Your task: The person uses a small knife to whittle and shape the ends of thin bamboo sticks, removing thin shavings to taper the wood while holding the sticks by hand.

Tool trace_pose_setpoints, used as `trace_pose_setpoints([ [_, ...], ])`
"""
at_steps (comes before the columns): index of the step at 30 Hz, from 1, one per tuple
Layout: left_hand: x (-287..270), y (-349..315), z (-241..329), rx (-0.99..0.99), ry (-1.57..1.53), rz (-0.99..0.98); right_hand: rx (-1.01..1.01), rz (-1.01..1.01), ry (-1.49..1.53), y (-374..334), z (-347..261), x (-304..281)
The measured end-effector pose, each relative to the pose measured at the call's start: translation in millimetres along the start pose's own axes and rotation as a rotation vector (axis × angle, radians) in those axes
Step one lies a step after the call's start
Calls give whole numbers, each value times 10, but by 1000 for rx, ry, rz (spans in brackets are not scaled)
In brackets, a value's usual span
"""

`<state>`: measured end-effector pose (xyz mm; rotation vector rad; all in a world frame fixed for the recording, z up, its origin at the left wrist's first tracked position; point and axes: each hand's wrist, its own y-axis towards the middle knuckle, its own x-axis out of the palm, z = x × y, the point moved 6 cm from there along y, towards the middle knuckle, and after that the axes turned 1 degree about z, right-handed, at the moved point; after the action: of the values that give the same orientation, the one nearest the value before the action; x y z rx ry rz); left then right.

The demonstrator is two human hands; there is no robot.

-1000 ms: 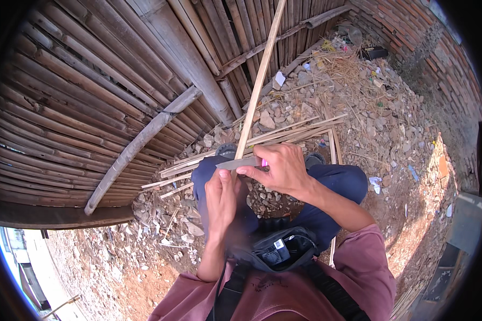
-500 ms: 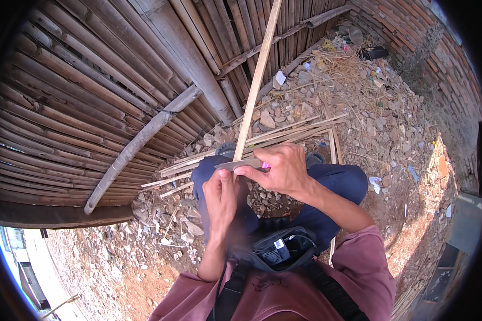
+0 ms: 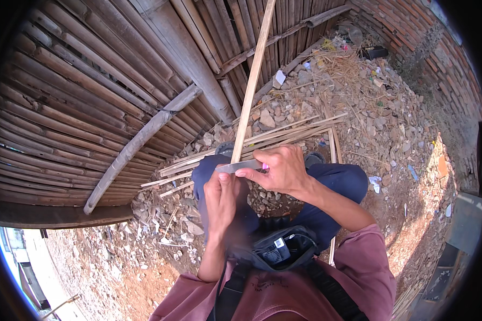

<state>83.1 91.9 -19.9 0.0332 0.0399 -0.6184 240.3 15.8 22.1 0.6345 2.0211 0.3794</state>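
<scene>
A long pale bamboo strip (image 3: 250, 91) slants up and away from my lap. My left hand (image 3: 219, 202) is closed around its near end, thumb on top, just below the blade. In my right hand (image 3: 285, 170) is a knife (image 3: 240, 166), gripped by a handle that shows only a bit of pink between the fingers. Its blade lies across the strip and points left, close to my left thumb. The lower end of the strip is hidden by the knife and my left hand.
More bamboo strips (image 3: 310, 128) lie on the stony ground beyond my knees. A bamboo-pole wall (image 3: 85, 107) rises at the left and ahead; a brick wall (image 3: 444, 59) stands at the far right. An open black pouch (image 3: 300, 239) hangs at my waist.
The knife blade has turned slightly and looks brighter. The far end of the bamboo strip has shifted a little left. Both hands keep their grips almost in place.
</scene>
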Motion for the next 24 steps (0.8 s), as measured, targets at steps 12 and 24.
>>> trace_pose_setpoints([
  [12,-32,30,-53,77,119,23,-10,42,1,11,-39,7],
  [24,-35,48,-68,-2,105,48,-47,129,-94,32,-49,-66],
])
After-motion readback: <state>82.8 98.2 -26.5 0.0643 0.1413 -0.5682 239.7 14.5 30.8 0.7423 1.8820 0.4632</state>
